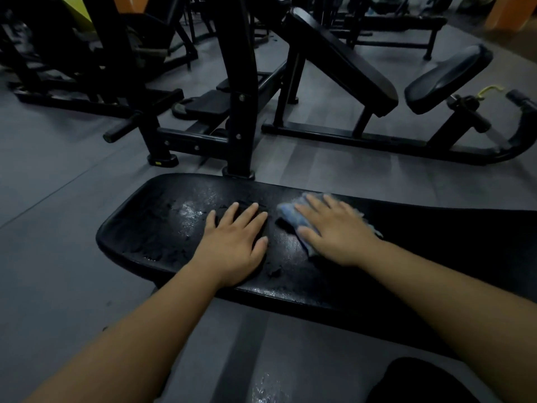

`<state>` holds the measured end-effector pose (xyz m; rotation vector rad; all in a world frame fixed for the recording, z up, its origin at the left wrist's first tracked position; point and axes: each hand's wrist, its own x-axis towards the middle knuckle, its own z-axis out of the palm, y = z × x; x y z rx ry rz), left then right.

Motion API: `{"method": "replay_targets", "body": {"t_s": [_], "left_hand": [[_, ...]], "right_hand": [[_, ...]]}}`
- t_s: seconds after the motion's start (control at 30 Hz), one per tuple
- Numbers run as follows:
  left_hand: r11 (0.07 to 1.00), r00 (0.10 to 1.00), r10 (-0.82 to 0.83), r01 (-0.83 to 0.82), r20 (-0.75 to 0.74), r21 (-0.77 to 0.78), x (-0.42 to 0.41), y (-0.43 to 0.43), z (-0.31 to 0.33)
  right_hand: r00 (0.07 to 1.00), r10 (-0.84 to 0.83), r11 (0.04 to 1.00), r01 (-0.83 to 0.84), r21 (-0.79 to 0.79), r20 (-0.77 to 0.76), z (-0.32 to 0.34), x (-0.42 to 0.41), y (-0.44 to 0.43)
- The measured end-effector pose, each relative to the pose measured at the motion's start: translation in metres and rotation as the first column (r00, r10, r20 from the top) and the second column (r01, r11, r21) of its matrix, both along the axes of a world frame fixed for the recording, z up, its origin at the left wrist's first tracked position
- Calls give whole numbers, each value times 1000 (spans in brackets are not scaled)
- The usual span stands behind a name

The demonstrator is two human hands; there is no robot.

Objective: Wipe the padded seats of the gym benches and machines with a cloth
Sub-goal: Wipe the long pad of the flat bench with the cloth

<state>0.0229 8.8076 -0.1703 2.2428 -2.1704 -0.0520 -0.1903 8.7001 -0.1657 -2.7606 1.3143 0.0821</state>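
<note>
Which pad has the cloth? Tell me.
The near flat bench pad, where the right hand presses the blue cloth; the inclined pad and small seat behind are bare.

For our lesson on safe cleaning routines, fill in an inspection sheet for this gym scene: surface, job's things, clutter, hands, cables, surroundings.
Surface: black bench pad, wet sheen near the middle, scuffed patches towards its left end.
Job's things: blue cloth lying on the pad.
Clutter: nothing seen.
Hands: left hand flat on the pad, bare; right hand pressing the cloth, fingers straight.
Cables: short yellow cord by the far seat.
Surroundings: incline bench, grey floor.
</note>
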Motion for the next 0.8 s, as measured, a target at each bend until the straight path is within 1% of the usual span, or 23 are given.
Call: {"method": "replay_targets", "body": {"t_s": [0.03,0.07,0.1,0.13,0.17,0.23,0.27,0.3,0.37,0.47,0.5,0.53,0.6,0.63,0.67,0.7,0.73,0.8], "left_hand": [[1000,1000,20,-20,-19,0,-1,0,0],[999,999,32,-32,-35,-2,-1,0,1],[999,998,38,-39,-46,-9,1,0,1],[999,998,38,-39,-50,-21,3,-1,2],[999,998,24,-26,-50,-24,6,-1,2],[999,999,-14,13,-45,-39,15,-2,3],[998,999,-25,22,-46,-60,19,-2,2],[996,998,-28,24,-54,-81,22,-2,1],[996,997,-29,23,-73,-90,22,0,-1],[998,997,17,-21,-70,-60,21,1,-1],[997,996,50,-53,-71,-48,21,2,-1],[996,994,77,-80,-75,-35,21,2,-1],[996,993,86,-86,-76,-1,21,2,0],[997,995,75,-75,-71,2,24,1,0],[998,997,57,-57,-57,-2,27,0,2],[1000,999,30,-30,-36,-3,33,-1,3],[1000,1000,-3,4,-13,1,39,-2,5],[998,998,-56,56,2,17,50,-2,5]], "right_hand": [[997,-75,997,75,13,10,0,18,-10],[993,-114,993,114,25,20,0,35,-12],[995,-101,995,100,23,22,-1,48,-6],[999,-26,1000,26,6,23,-1,52,8],[996,85,996,-85,-7,36,-1,46,30],[949,302,953,-303,-5,89,1,16,71],[935,343,938,-346,18,94,2,-2,78],[939,332,941,-336,40,89,4,-15,72],[973,225,973,-227,41,46,5,-19,38],[1000,-21,1000,21,15,13,1,27,3],[999,-47,999,47,7,18,-1,42,8],[1000,-11,1000,11,-9,23,-3,49,19],[980,195,981,-193,-30,49,-4,38,59],[958,281,960,-280,-19,62,-2,23,75],[945,317,948,-319,7,73,1,9,79],[950,303,952,-306,30,72,3,-2,72],[969,241,969,-243,40,52,4,-8,55],[999,45,999,-45,21,15,4,1,16]]}}
